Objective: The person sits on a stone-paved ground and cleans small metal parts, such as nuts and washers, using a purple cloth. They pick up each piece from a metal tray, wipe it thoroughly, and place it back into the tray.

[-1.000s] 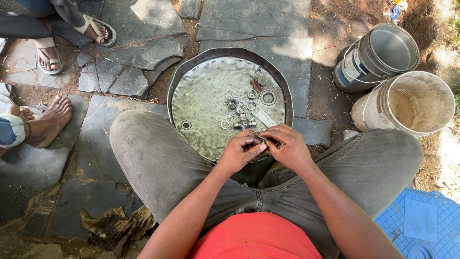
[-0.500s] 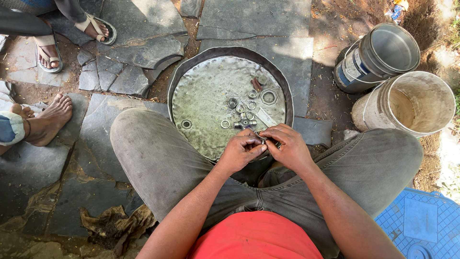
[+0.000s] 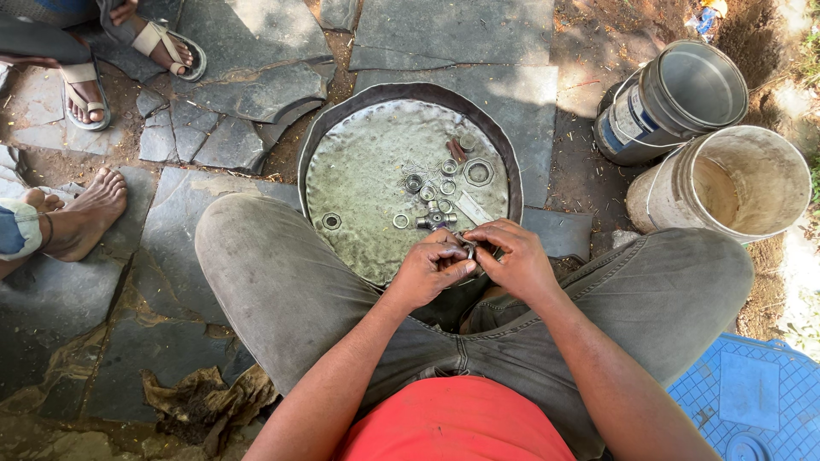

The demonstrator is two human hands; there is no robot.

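Head view, both hands (image 3: 468, 260) pinching what seems a small metal part (image 3: 468, 248), between fingertips, over pan rim (image 3: 318, 143).

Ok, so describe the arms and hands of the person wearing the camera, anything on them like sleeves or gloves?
Both arms are bare from the elbow down, with no sleeves in view. The left hand and right hand wear no gloves, and no watch or bracelet shows on either wrist. Rings cannot be made out. Below the arms are a red top and grey trousers.
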